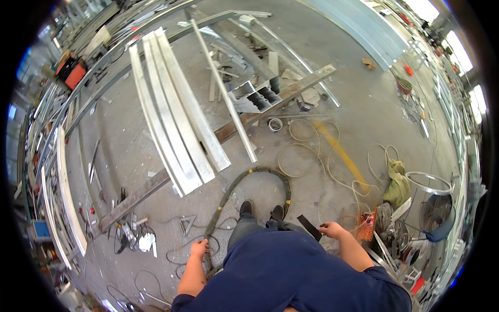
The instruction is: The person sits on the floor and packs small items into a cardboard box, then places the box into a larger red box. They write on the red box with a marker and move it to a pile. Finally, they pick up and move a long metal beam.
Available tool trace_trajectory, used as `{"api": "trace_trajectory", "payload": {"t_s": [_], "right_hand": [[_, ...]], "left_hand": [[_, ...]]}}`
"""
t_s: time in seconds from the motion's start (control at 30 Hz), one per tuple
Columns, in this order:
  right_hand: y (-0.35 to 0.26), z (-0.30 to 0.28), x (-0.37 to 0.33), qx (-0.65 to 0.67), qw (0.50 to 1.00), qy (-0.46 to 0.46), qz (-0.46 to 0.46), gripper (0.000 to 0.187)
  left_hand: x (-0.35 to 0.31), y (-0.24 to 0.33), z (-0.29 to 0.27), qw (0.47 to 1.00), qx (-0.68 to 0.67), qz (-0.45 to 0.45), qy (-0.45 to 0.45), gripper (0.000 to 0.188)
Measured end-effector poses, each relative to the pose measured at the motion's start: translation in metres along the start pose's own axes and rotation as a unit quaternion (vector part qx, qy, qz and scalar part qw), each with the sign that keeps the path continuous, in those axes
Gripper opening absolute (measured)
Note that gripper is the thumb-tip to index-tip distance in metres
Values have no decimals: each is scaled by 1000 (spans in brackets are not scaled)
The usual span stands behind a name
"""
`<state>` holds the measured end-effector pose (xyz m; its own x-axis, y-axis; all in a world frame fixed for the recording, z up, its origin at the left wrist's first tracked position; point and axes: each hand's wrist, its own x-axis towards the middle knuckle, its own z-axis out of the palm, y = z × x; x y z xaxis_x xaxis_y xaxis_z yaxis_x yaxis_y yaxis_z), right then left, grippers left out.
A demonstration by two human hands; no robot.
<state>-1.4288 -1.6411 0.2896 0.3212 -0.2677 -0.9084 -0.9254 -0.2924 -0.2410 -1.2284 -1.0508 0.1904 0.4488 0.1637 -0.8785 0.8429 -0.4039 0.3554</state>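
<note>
My right hand (332,229), on the right of my body, pinches a flat, dark, narrow rectangular piece (310,227) by its edge; its exact kind does not show. My left hand (199,248) hangs low on the left with its fingers curled. Whatever those fingers may hold is too small to make out. Right beside them runs a thick dark hose (222,199) with yellow bands, which loops over the floor around my shoes (246,207).
Long silvery metal profiles (179,112) lie ahead across a beam (143,198). Cut hollow sections (258,99) stand beyond. Thin pale hose (301,151) coils at right, near a green sack (397,183) and a blue drum-shaped fan (437,216). Cables and scraps (136,236) litter the left floor.
</note>
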Motion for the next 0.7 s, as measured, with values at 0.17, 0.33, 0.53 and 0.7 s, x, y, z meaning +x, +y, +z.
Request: {"api": "trace_trajectory", "payload": {"t_s": [0.17,0.33,0.53,0.7], "right_hand": [[22,-24,-29,183,966,180,-41,42],[81,1,-51,363,907,214,19,37],[207,72,-21,448,862,68,225,44],[266,37,13,427,888,43,163,35]], "left_hand": [[42,39,9,991,110,-19,-74,36],[63,111,30,972,226,30,-54,41],[51,219,110,961,243,125,-39,42],[13,273,212,949,285,133,-30,45]]}}
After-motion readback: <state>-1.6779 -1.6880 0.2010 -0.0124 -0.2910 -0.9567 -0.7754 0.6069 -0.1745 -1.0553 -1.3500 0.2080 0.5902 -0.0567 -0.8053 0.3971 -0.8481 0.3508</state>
